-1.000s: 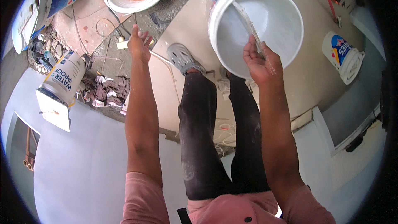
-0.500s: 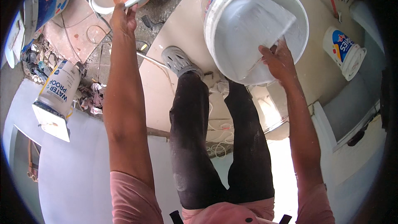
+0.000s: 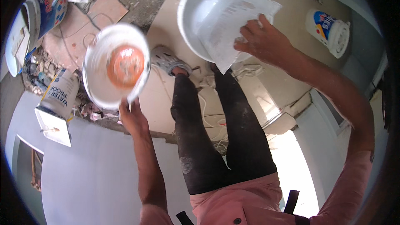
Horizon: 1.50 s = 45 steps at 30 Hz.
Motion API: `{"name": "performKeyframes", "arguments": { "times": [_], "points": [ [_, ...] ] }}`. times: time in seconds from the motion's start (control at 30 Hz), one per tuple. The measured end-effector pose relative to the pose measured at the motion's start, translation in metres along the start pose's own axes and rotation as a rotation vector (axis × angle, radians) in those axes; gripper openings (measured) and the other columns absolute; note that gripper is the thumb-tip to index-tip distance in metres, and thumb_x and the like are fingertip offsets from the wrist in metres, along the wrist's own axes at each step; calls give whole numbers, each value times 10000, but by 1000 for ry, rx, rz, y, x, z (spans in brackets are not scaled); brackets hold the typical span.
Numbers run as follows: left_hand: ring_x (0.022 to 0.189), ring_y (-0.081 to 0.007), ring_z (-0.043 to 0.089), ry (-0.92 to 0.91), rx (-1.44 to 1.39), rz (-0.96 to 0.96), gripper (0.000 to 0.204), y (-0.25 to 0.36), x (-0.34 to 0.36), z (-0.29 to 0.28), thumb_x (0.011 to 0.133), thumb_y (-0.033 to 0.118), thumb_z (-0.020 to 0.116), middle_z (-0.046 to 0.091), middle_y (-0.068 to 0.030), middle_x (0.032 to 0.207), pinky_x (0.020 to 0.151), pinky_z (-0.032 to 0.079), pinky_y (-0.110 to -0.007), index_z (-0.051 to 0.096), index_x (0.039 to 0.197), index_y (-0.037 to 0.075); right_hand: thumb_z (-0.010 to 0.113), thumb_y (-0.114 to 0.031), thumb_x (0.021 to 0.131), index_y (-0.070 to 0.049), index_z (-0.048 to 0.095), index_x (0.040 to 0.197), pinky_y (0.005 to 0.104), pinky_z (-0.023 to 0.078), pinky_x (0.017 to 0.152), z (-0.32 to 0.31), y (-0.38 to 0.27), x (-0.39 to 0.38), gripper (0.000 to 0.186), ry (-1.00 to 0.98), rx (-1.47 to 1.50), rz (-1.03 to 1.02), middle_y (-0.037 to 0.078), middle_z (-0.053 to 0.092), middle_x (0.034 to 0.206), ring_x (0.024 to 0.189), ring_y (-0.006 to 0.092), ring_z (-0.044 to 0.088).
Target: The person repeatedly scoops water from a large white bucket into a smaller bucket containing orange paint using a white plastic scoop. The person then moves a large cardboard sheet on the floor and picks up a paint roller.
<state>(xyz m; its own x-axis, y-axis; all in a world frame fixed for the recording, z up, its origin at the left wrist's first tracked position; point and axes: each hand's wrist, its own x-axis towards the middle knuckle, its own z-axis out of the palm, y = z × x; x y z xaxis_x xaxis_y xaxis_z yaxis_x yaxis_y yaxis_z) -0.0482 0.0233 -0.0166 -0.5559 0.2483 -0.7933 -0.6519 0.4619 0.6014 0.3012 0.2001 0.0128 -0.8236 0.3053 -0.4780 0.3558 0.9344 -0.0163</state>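
My left hand (image 3: 134, 118) grips the lower rim of a white tub (image 3: 95, 73), which is tilted so its inside shows, with an orange, smeared round patch (image 3: 125, 66) at its bottom. At the upper middle, a large white bucket (image 3: 183, 21) stands on the tiled floor. A flat whitish sheet (image 3: 225, 25) with pointed corners lies slanting across the bucket's mouth, partly inside it. My right hand (image 3: 266, 39) is closed on the sheet's right edge, fingers bent over its face.
A blue and white bucket (image 3: 325, 29) lies right of the big bucket. Left are a white pail (image 3: 60, 93) with a square white piece (image 3: 54, 127) against it, a blue container (image 3: 52, 8) and rubble (image 3: 41, 73). My grey clog (image 3: 166, 60) is between tub and bucket.
The left hand has brought the tub nearer and lower, its inside turned toward me. The right hand has tipped the sheet up out of the bucket's inside, over the near rim.
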Motion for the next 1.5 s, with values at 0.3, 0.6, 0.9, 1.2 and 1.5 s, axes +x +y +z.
{"name": "performKeyframes", "arguments": {
  "times": [0.3, 0.6, 0.9, 1.2, 1.5],
  "points": [
    [897, -217, 516, 300, -33, -94, 246, -73, -128, -47, 824, 136, 467, 482, -122, 937, 809, 466, -297, 414, 960, -61, 494, -176, 767, -126, 526, 919, 356, 420, 706, 89, -4, 36, 163, 192, -60, 234, 24, 533, 696, 711, 190, 547],
    [912, -219, 498, 317, -48, -119, 289, -87, -139, -54, 818, 156, 486, 444, -137, 978, 796, 471, -285, 401, 983, -67, 517, -222, 798, -35, 445, 978, 387, 455, 604, 94, -13, 50, 270, -10, 621, 952, 125, 584, 734, 680, 302, 574],
    [911, -231, 493, 267, -11, -104, 299, -78, -125, -57, 809, 153, 501, 450, -144, 982, 817, 458, -301, 394, 989, -60, 457, -150, 825, 31, 395, 1058, 367, 433, 818, 124, -71, 40, 301, 255, 1754, 1688, 234, 540, 945, 854, 285, 569],
    [884, -213, 502, 300, 18, -97, 270, -69, -101, -79, 800, 161, 504, 449, -130, 954, 793, 466, -281, 418, 941, -53, 377, -32, 858, 56, 381, 1040, 395, 477, 837, -19, -87, 59, 202, 1656, 3214, 1940, 160, 477, 952, 896, 245, 523],
    [883, -205, 490, 305, 48, -91, 320, -50, -91, -86, 787, 179, 531, 443, -118, 961, 760, 479, -270, 427, 989, -47, 444, -67, 828, 66, 328, 1036, 395, 520, 725, 55, -75, 87, 273, 1566, 2678, 2115, 167, 465, 886, 777, 278, 561]
  ]
}}
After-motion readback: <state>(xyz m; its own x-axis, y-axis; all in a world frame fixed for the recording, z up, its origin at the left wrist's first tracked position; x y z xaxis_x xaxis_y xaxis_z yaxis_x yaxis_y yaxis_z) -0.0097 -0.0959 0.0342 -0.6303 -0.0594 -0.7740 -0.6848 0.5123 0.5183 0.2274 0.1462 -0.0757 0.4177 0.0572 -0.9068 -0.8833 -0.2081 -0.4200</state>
